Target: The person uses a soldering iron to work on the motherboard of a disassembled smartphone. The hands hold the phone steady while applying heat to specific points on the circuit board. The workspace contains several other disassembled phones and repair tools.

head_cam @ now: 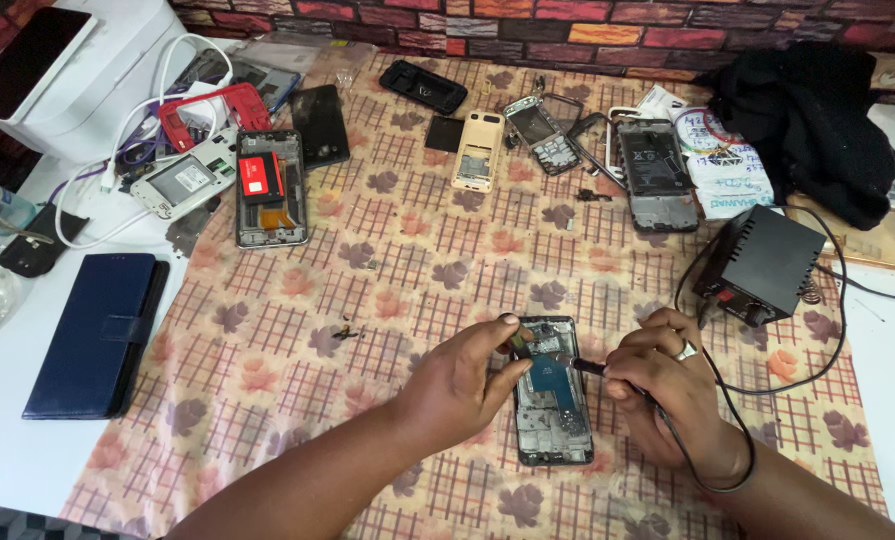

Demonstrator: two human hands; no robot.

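Inside phone frame (553, 400): blue circuit board (551, 378)

bare cloth (368, 290) left, soldering station (760, 265) right

White desk (8, 400) under checked floral cloth (368, 290). On cloth: opened phone frame (553, 400), beige keypad phone (478, 150), black box-shaped power unit (763, 262), black crumpled fabric (808, 110). On bare desk: navy wallet case (98, 330).

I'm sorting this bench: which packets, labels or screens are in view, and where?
White packet: upper right beside black cloth, crumpled, blue and red print.
Red label: rectangle on opened phone, upper left.
Dark screen: glossy slab atop white box, top left.
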